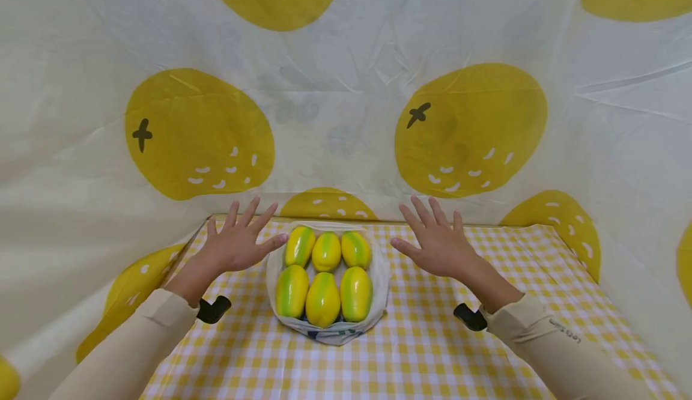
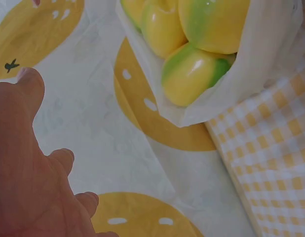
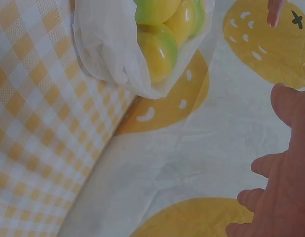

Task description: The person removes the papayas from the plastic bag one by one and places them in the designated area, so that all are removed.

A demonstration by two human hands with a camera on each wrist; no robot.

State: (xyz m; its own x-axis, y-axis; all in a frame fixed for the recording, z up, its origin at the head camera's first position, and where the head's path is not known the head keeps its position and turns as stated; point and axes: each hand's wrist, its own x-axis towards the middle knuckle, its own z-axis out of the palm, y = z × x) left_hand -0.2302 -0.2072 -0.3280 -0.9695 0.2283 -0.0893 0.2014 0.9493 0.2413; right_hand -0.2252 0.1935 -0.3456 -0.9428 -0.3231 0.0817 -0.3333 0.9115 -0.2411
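Several glossy yellow fruits with green stripes [image 1: 323,300], shaped like mangoes or papayas, lie in two rows inside a white plastic bag [image 1: 381,295]. The bag's mouth is spread wide around them. My left hand [image 1: 236,245] is held up to the left of the bag, fingers spread, holding nothing. On the other side, my right hand [image 1: 440,245] is raised the same way, also without anything in it. Both wrist views show the bagged fruits [image 2: 194,74] apart from the hand. The bag's underside is hidden.
A yellow-and-white checked cloth [image 1: 421,352] covers the table under the bag. Behind and at the sides hangs a pale sheet [image 1: 335,118] printed with large yellow fruits. A dark band piece [image 1: 214,309] shows at the left wrist, and another [image 1: 470,317] at the right.
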